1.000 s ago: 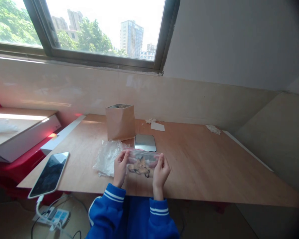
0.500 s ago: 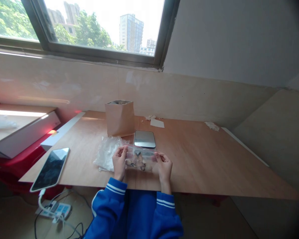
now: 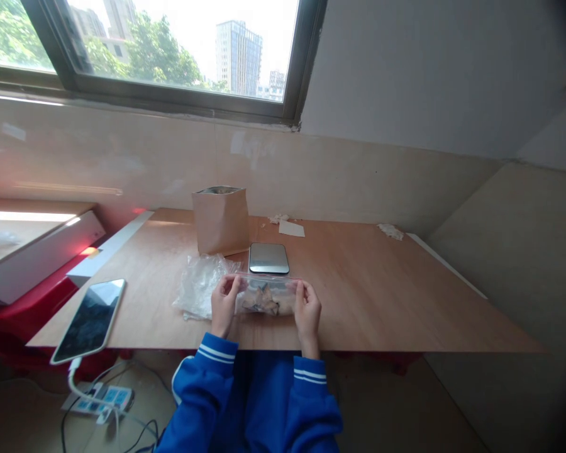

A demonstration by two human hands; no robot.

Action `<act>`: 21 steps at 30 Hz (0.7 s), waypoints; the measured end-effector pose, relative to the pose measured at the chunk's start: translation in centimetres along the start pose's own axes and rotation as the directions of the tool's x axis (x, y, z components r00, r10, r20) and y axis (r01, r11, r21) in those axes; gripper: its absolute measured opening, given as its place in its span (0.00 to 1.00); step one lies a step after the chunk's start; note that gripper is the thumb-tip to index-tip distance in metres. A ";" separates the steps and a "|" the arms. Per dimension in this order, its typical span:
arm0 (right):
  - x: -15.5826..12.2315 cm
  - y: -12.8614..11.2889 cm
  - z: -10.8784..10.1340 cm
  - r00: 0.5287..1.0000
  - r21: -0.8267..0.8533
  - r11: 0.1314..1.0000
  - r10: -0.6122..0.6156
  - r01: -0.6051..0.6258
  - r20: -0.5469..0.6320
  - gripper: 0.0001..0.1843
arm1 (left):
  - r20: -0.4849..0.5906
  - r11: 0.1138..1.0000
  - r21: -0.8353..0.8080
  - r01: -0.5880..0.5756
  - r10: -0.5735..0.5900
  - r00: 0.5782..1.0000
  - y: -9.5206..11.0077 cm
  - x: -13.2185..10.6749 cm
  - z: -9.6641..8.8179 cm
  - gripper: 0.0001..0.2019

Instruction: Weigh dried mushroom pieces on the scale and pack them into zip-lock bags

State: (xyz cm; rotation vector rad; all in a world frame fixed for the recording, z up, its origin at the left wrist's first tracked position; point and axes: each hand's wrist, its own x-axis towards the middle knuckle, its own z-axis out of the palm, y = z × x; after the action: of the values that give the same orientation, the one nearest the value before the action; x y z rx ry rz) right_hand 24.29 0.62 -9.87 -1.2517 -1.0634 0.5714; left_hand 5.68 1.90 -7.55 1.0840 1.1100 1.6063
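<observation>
A clear zip bag (image 3: 287, 305) with several brownish, dark-edged dried pieces (image 3: 263, 299) inside is stretched between my hands above the table's front part. My left hand (image 3: 224, 303) pinches its upper left corner. At the upper right corner, my right hand (image 3: 307, 309) pinches the same bag between thumb and fingers. Just beyond the bag lies a flat silver scale (image 3: 268, 258). Left of my left hand is a crumpled pile of clear plastic bags (image 3: 197, 290), partly hidden by that hand. An upright brown paper bag (image 3: 221, 221), open at its top, stands behind the pile.
A phone (image 3: 90, 322) plugged into a white cable lies at the left edge of the wooden table (image 3: 382, 296). Below, a power strip (image 3: 101, 399) rests on the floor. A white card (image 3: 291, 228) and crumpled tissue (image 3: 390, 231) lie toward the back.
My view has shifted slightly, so the scene sits a little further left and higher. Both hands still pinch the zip bag, and its upper edge looks straighter.
</observation>
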 end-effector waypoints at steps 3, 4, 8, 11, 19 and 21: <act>-0.3 0.0 0.1 0.998 -0.011 1.000 -0.024 0.023 -0.052 0.21 | -0.011 0.999 0.040 -0.029 0.029 1.000 0.0 -0.1 0.1 0.15; -0.3 0.0 0.2 0.997 -0.004 1.000 -0.027 0.027 -0.067 0.20 | -0.016 0.998 0.047 -0.034 0.035 0.999 -0.1 -0.2 0.1 0.15; -0.4 0.0 0.7 0.996 0.076 0.997 0.001 0.006 -0.086 0.21 | -0.006 1.000 0.016 -0.017 0.017 1.000 -0.7 -0.1 0.2 0.15; -0.3 -0.1 0.8 0.998 0.163 0.985 0.059 -0.052 -0.038 0.21 | 0.041 1.000 -0.023 0.001 0.000 0.999 -1.0 -0.1 0.3 0.15; -0.3 0.1 0.4 0.998 0.207 0.976 0.059 -0.066 0.038 0.17 | 0.084 1.000 0.012 -0.007 0.006 0.996 -0.8 0.1 0.1 0.14; -0.3 0.2 0.3 0.998 0.192 0.980 0.054 -0.059 0.028 0.17 | 0.085 1.000 0.027 -0.002 0.000 0.996 -0.9 0.2 -0.2 0.15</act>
State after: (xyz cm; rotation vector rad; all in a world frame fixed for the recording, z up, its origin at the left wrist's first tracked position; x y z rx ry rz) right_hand 23.94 0.55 -10.17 -1.1097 -0.9690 0.7168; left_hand 5.61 2.24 -8.39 1.1593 1.0776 1.5357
